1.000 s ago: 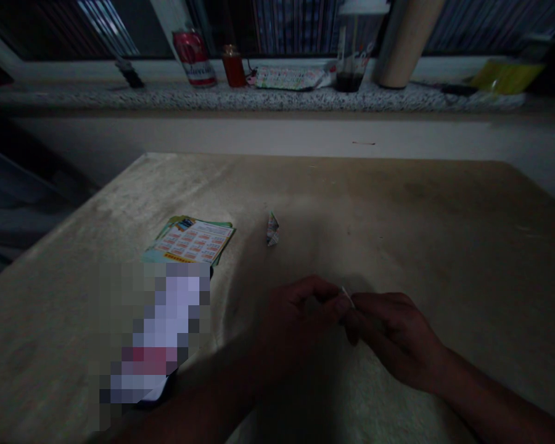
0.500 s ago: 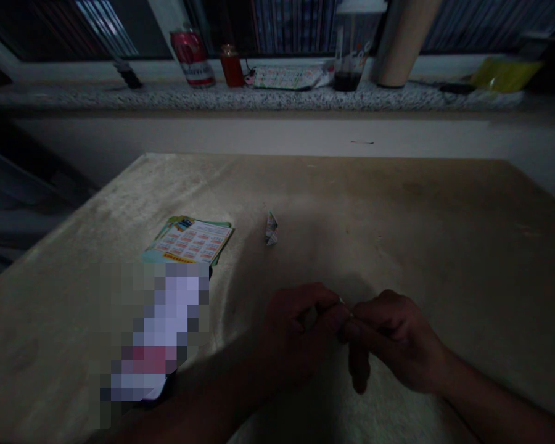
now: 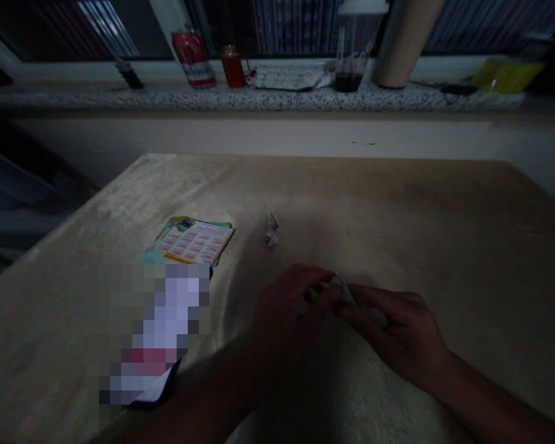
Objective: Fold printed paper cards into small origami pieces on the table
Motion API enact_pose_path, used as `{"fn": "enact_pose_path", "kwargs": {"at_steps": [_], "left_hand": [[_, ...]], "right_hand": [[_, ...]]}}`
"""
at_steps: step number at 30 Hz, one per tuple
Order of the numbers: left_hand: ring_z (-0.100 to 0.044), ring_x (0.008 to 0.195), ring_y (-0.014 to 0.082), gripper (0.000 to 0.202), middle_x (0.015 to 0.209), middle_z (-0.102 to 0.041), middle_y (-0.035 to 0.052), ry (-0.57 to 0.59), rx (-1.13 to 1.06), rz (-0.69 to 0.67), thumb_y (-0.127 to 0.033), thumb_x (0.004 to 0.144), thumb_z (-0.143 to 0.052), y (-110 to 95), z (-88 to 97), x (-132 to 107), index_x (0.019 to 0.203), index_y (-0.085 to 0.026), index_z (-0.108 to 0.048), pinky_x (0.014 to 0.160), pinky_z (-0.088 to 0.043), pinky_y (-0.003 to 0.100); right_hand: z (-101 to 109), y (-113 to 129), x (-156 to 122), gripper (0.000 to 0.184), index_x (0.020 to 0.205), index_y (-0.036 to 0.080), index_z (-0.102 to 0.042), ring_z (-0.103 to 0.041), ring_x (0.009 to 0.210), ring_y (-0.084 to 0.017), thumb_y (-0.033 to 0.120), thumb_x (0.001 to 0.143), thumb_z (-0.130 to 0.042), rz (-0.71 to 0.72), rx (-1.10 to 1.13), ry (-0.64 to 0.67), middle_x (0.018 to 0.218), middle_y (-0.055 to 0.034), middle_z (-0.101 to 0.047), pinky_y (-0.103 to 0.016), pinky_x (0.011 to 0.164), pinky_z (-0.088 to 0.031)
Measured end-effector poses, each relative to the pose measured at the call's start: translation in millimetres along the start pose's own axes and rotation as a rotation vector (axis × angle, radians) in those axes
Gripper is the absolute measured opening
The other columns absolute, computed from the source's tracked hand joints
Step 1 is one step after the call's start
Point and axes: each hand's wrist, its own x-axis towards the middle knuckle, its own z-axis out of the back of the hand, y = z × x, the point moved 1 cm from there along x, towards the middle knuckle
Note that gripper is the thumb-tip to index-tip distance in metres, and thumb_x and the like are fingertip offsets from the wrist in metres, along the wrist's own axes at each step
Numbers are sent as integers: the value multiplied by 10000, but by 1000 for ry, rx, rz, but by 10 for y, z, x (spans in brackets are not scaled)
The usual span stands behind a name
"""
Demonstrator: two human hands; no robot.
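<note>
Small folded paper piece (image 3: pixel 343 288) is pinched betw. left hand (image 3: pixel 289 314) & right hand (image 3: pixel 400 333), low over tabletop (image 3: pixel 444 246); folded paper figure (image 3: pixel 272 229) just beyond left hand.

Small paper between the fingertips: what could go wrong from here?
1. The small paper is pinched only at the fingertips of the left hand and right hand; it could slip out or crease askew.
2. The scene is dim, so a dropped piece may be hard to spot on the table.
3. A forearm sweep could knock the folded piece lying nearby.
</note>
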Motion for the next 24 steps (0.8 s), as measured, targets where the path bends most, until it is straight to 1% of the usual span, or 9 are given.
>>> {"fn": "enact_pose_path", "kwargs": {"at_steps": [3, 6, 9, 10, 12, 15, 17, 20, 24], "left_hand": [[-680, 836, 155, 66, 948, -738, 28, -25, -50, -7, -241, 915, -682, -8, -1, 9, 924, -209, -739, 770, -535, 274], [-674, 769, 153, 71, 866, -735, 21, -12, -120, 80, -259, 893, -701, 0, -6, 0, 869, -200, -732, 705, -535, 264], [-681, 761, 156, 92, 856, -752, 20, 23, -170, 188, -269, 895, -693, 20, -6, -17, 947, -207, -737, 686, -536, 259], [-685, 775, 159, 110, 874, -760, 23, 33, -176, 198, -265, 895, -687, 20, -4, -19, 974, -209, -739, 701, -540, 263], [-683, 783, 161, 126, 886, -765, 28, 49, -171, 182, -247, 892, -672, 6, 2, -15, 986, -207, -745, 727, -541, 272], [-653, 698, 151, 112, 784, -742, 23, 106, -112, 170, -227, 870, -653, -36, 10, 4, 914, -188, -748, 675, -518, 266], [-624, 642, 144, 94, 707, -710, 14, 147, -74, 183, -217, 835, -656, -58, 13, 15, 851, -175, -738, 628, -493, 256], [-590, 600, 134, 79, 645, -664, 2, 189, -31, 174, -201, 802, -652, -61, 13, 16, 773, -160, -712, 591, -457, 244], [-602, 632, 134, 150, 686, -675, 6, 228, -30, 200, -241, 875, -616, -21, 8, 0, 799, -155, -713, 614, -449, 246]], "right_hand": [[10, 45, 34, 179, 1061, 196, -754, -680, 579, -132, 256, 973, -610, -8, 50, -79, 755, -23, -759, -226, 533, -541], [14, 49, 74, 94, 919, 200, -760, -683, 593, -137, 279, 888, -719, -108, 174, -202, 736, -21, -756, -215, 524, -549], [2, -1, 86, 129, 770, 195, -710, -656, 591, -120, 273, 798, -808, -226, 340, -255, 685, 0, -707, -193, 525, -538], [-4, -21, 84, 141, 769, 195, -696, -649, 588, -111, 262, 788, -818, -255, 404, -242, 680, 8, -699, -184, 530, -535], [-14, -50, 77, 161, 879, 205, -704, -667, 612, -106, 244, 782, -827, -294, 516, -176, 713, 12, -719, -183, 568, -548], [-11, -58, 72, 216, 1004, 208, -726, -701, 673, -123, 260, 811, -809, -301, 554, -62, 785, -15, -760, -205, 613, -564], [-4, -50, 72, 126, 920, 187, -748, -687, 661, -126, 300, 865, -760, -296, 492, -6, 765, -32, -756, -212, 595, -550], [2, -39, 65, 224, 769, 169, -726, -636, 608, -125, 347, 904, -706, -285, 349, 21, 707, -43, -728, -223, 543, -507], [6, -33, 52, 268, 715, 173, -678, -604, 591, -131, 355, 911, -679, -290, 213, 25, 686, -42, -707, -233, 510, -469]]}}
